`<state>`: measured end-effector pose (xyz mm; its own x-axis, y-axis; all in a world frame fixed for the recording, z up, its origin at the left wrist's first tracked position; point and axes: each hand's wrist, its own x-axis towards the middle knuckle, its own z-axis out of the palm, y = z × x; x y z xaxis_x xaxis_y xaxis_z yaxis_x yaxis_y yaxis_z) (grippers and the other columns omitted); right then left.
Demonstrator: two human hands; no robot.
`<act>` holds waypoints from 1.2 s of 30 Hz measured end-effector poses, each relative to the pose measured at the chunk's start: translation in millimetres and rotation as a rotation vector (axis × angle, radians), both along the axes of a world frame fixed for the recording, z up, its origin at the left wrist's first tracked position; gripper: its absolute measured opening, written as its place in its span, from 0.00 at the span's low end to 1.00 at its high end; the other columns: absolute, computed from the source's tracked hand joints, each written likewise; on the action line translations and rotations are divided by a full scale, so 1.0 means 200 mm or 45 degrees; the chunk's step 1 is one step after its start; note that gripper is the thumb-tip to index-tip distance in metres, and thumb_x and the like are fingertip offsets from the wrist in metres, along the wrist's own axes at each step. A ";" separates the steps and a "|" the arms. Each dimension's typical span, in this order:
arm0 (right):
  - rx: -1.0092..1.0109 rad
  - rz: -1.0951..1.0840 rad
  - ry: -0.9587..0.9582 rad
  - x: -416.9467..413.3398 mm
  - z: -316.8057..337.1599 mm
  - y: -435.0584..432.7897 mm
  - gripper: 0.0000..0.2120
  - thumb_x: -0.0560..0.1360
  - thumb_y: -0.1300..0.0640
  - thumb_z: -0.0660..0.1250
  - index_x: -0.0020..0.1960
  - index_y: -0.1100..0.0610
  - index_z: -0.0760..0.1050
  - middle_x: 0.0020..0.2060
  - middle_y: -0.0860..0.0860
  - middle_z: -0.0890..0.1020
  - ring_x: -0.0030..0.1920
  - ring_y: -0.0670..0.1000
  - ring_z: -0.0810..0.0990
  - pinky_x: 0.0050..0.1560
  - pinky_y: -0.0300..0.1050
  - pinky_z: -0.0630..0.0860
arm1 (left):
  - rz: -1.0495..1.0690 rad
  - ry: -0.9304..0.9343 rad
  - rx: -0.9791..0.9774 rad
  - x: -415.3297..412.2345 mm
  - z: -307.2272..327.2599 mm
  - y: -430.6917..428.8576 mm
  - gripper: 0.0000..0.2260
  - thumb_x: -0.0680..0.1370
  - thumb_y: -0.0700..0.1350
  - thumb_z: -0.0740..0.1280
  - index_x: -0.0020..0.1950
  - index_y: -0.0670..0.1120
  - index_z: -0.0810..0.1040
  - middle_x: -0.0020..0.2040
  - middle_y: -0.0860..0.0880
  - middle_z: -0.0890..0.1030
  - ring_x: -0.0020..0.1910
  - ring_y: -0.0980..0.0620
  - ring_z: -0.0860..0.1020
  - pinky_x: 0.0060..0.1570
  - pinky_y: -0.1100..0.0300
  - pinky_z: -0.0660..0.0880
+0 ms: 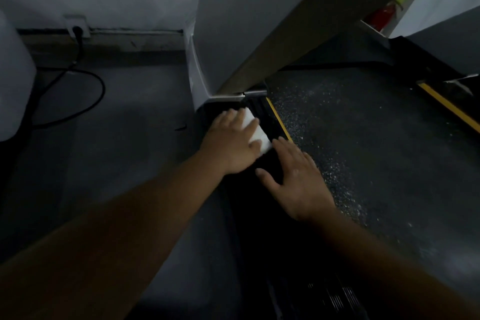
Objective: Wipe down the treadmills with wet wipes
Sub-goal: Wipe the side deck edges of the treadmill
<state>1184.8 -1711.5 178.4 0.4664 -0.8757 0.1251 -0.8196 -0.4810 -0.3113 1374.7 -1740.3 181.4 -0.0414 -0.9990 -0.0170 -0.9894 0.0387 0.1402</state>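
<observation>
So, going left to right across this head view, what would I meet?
Black cable on the floor → left hand pressing the white wipe → right hand lying flat → speckled treadmill belt → far yellow stripe.

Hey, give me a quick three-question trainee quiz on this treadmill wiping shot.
1. True or false: the left hand presses on the wipe.
2. The wipe lies on: A) the floor, B) the side rail, C) the wall.
3. Fill in: the stripe between the side rail and the belt is ____.

Key: 1 true; 2 B; 3 yellow.
</observation>
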 end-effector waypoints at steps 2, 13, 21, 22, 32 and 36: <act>-0.085 0.000 -0.172 -0.01 0.00 0.01 0.40 0.76 0.31 0.54 0.80 0.54 0.59 0.79 0.52 0.64 0.79 0.48 0.58 0.78 0.55 0.57 | -0.231 -0.001 -0.038 -0.02 -0.03 0.16 0.29 0.83 0.60 0.47 0.83 0.56 0.49 0.84 0.47 0.44 0.82 0.46 0.44 0.79 0.52 0.40; -0.218 0.019 -0.404 -0.02 -0.01 0.03 0.34 0.80 0.38 0.58 0.78 0.58 0.64 0.75 0.55 0.69 0.76 0.52 0.65 0.74 0.55 0.65 | -0.267 0.095 0.132 -0.10 0.02 0.15 0.30 0.84 0.57 0.54 0.83 0.55 0.45 0.83 0.47 0.41 0.82 0.48 0.40 0.79 0.52 0.38; -0.091 0.379 0.083 0.01 0.01 0.00 0.28 0.82 0.40 0.51 0.76 0.52 0.70 0.77 0.56 0.67 0.78 0.56 0.63 0.76 0.51 0.62 | 0.081 0.353 0.136 0.07 0.04 0.21 0.28 0.86 0.53 0.49 0.83 0.48 0.44 0.83 0.51 0.40 0.81 0.55 0.39 0.78 0.56 0.41; -0.123 0.354 0.125 0.01 0.02 0.00 0.27 0.82 0.41 0.51 0.72 0.55 0.73 0.74 0.57 0.71 0.75 0.57 0.68 0.74 0.50 0.65 | 0.098 0.334 0.170 0.07 0.01 0.20 0.28 0.86 0.55 0.47 0.83 0.48 0.43 0.83 0.52 0.39 0.81 0.56 0.37 0.79 0.55 0.41; -0.099 0.232 0.282 0.31 0.00 -0.26 0.30 0.79 0.54 0.44 0.64 0.72 0.75 0.59 0.67 0.79 0.66 0.69 0.74 0.73 0.62 0.65 | 0.191 0.264 0.142 0.05 -0.01 0.08 0.27 0.86 0.56 0.44 0.83 0.50 0.44 0.83 0.53 0.40 0.81 0.54 0.39 0.80 0.49 0.45; 0.012 0.072 0.273 0.20 -0.03 -0.30 0.35 0.81 0.43 0.41 0.77 0.65 0.62 0.78 0.63 0.62 0.80 0.60 0.56 0.79 0.55 0.54 | 0.180 0.297 0.093 0.06 -0.02 0.08 0.27 0.86 0.56 0.45 0.83 0.50 0.46 0.83 0.53 0.41 0.81 0.54 0.40 0.79 0.47 0.47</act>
